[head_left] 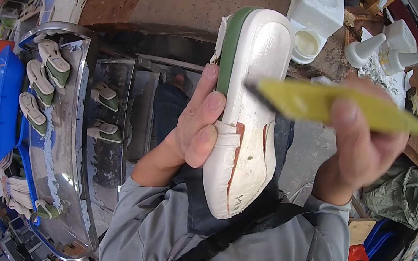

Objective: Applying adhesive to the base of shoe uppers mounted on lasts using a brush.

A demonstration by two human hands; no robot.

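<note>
A white shoe [240,186] with a green heel side is held upside down in front of my chest, heel pointing away from me. Its pale underside is shiny toward the heel, and reddish-brown strips show along the forepart. My left hand [198,123] grips the shoe's left side with the fingers wrapped over its edge. In my right hand [362,132] is a flat yellow-handled brush [304,100], smeared by motion. The brush's dark tip lies over the middle of the underside; whether it touches cannot be made out.
A white plastic container [318,13] with a round opening stands on the brown bench [198,3]. White cone-tipped bottles [366,49] are right of it. At left, a metal rack [66,161] carries several white-and-green shoes [40,79] beside a blue tray [2,105].
</note>
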